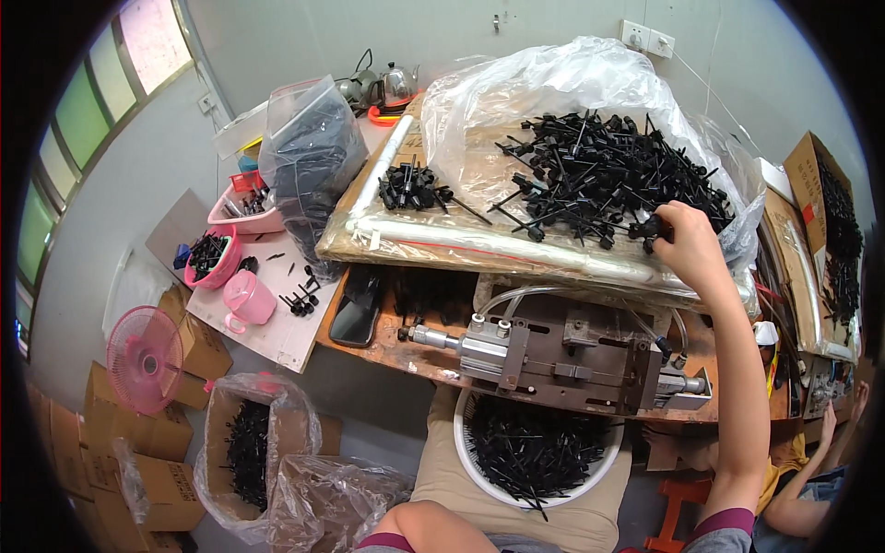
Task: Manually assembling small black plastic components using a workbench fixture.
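Observation:
My right hand reaches over the near right edge of a big pile of black plastic parts with thin stems and knob-like heads. Its fingers are closed on one of these black parts. The pile lies on a plastic-wrapped cardboard tray with a raised white rim. A smaller heap of the same parts sits at the tray's left. Of my left arm only a stretch shows at the lower edge; the hand is out of sight. A white basket full of black stemmed parts rests on my lap.
Below the tray, a metal clamping fixture with air cylinders is mounted on the wooden bench. Left of it are a pink mug, pink baskets, a pink fan and a lined carton. Another person's arm shows at right.

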Tool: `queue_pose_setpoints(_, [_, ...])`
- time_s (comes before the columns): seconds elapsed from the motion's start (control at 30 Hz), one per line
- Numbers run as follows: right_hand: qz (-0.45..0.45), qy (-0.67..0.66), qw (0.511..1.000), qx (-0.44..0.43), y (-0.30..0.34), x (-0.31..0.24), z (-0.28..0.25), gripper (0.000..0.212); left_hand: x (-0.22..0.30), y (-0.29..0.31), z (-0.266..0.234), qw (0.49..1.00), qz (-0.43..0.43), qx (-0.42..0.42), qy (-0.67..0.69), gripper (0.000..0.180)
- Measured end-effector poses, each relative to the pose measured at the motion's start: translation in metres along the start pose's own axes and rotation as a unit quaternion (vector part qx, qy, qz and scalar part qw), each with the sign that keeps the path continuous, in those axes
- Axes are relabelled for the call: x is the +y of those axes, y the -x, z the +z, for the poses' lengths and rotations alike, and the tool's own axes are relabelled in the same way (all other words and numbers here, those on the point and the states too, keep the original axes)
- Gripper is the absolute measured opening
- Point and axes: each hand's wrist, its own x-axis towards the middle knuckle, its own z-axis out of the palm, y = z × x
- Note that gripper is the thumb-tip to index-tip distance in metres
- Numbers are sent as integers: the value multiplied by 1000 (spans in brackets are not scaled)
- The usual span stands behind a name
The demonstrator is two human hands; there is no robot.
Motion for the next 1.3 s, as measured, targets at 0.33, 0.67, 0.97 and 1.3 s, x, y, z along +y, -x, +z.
queue_pose_setpoints(0.33, [167,-475,860,82,6,7,-29,12,-7,-20,-140,821,47,-439,-361,46])
queue_pose_setpoints(0.67, [237,-748,619,-29,109,-79,-4,12,-44,-79,-157,556,-203,-577,-562,60])
queue_pose_setpoints(0.97, [309,-834,453,-58,158,-95,15,16,-33,-77,-166,546,-389,-511,-538,29])
queue_pose_setpoints(1.3, [305,-721,608,131,179,-86,10,13,-24,-67,-187,497,-275,-586,-578,28])
